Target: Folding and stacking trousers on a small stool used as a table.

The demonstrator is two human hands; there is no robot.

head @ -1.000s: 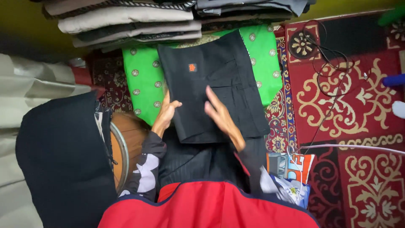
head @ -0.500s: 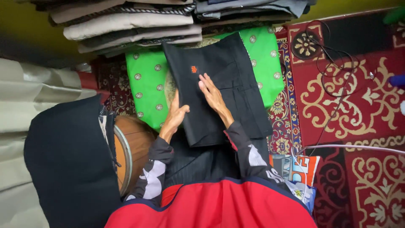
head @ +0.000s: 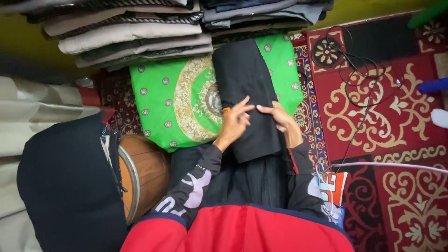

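Head view: left hand and right hand press flat, unclenched, on the folded black garment; folding seems midway, the next fold needs a firm grip.

The black garment was folded in from its left side, so it lay as a narrower strip than a moment before, and more of the green patterned cloth showed beside it. The left hand came across onto the fold, and the right hand slid toward the garment's right edge.
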